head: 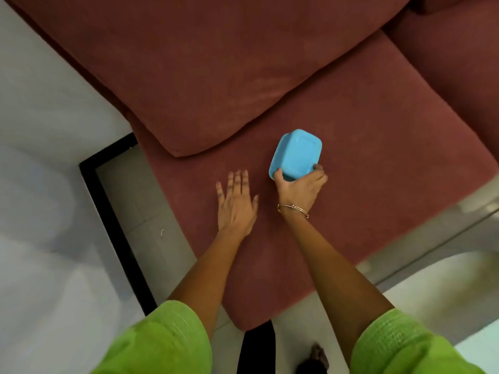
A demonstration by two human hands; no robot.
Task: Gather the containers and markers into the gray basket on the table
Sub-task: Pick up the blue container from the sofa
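Gripping the blue container (296, 155) by its near end only, tilted just above the sofa seat (378, 157), my right hand (299, 188) risks letting it pivot and drop, while my left hand (236, 203) hovers flat, splayed and empty beside it; no gray basket visible.

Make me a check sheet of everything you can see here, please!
Surface: dark red sofa seat, bare apart from the container.
Job's things: one blue container, tipped on the seat; no markers or gray basket in view.
Clutter: small pale scrap on the floor.
Grippers: right hand grips the container's near edge; left hand open, fingers spread, holding nothing.
Cables: nothing seen.
Surroundings: back cushion, pale floor, glass tabletop edge at right.
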